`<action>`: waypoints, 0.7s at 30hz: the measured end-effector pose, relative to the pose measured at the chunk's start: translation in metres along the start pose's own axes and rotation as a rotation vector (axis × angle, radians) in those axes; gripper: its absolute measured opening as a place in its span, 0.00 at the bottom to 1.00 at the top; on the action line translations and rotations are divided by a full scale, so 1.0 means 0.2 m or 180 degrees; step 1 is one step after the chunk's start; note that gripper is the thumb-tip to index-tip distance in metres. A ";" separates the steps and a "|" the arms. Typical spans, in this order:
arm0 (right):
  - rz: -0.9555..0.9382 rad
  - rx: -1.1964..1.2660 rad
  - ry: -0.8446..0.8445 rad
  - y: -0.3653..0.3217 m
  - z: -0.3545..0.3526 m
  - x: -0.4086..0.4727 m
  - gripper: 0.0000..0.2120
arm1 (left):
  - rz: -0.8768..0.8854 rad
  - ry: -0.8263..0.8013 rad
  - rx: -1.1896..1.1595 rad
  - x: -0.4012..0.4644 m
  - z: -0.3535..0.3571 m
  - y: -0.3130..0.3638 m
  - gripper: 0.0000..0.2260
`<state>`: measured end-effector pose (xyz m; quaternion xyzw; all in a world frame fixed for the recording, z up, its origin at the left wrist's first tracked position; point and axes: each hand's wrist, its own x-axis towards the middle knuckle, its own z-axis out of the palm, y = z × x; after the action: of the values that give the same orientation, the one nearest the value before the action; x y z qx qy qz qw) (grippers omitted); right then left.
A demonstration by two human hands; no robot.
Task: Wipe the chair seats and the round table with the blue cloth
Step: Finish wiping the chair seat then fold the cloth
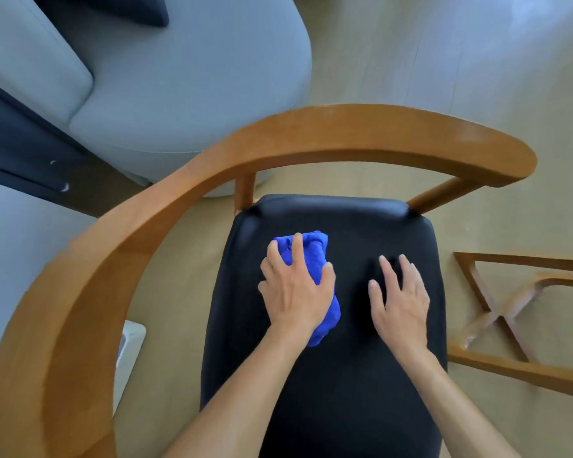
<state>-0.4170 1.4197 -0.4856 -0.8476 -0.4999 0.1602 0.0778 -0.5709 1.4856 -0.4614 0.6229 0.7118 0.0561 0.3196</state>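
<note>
The left hand (295, 292) presses the bunched blue cloth (311, 259) onto the black chair seat (344, 375), fingers curled over it. The right hand (399, 299) rests spread. Remaining seats and round worktop unseen, presumably pending.

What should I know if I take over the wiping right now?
Left hand: grips the bunched blue cloth and presses it on the black chair seat.
Right hand: holds nothing, fingers straight, over the seat beside the cloth.
Done: wiping of this seat is under way; how much is clean cannot be told.
Left: finish this seat, then the other chair seats and the round table, which is not in view. A second wooden frame shows at right.
</note>
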 end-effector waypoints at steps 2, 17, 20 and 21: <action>-0.0295 -0.0462 -0.0171 0.08 0.07 -0.04 0.23 | 0.0013 -0.0132 0.0293 -0.02 0.12 0.06 0.33; -0.0419 -0.0585 0.0417 0.20 0.30 -0.04 0.28 | 0.1456 0.0042 0.1220 0.53 -0.20 -0.28 0.28; -0.0422 -0.0567 0.0419 0.21 0.31 -0.04 0.28 | 0.1176 0.0151 0.0916 0.38 -0.13 -0.30 0.27; -0.0419 -0.0555 0.0414 0.21 0.31 -0.04 0.28 | 0.1004 0.0145 0.0774 0.30 -0.11 -0.33 0.27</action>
<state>-0.4086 1.3904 -0.5541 -0.8251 -0.5604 0.0553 0.0464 -0.6397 1.5338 -0.4980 0.7593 0.6140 0.0332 0.2132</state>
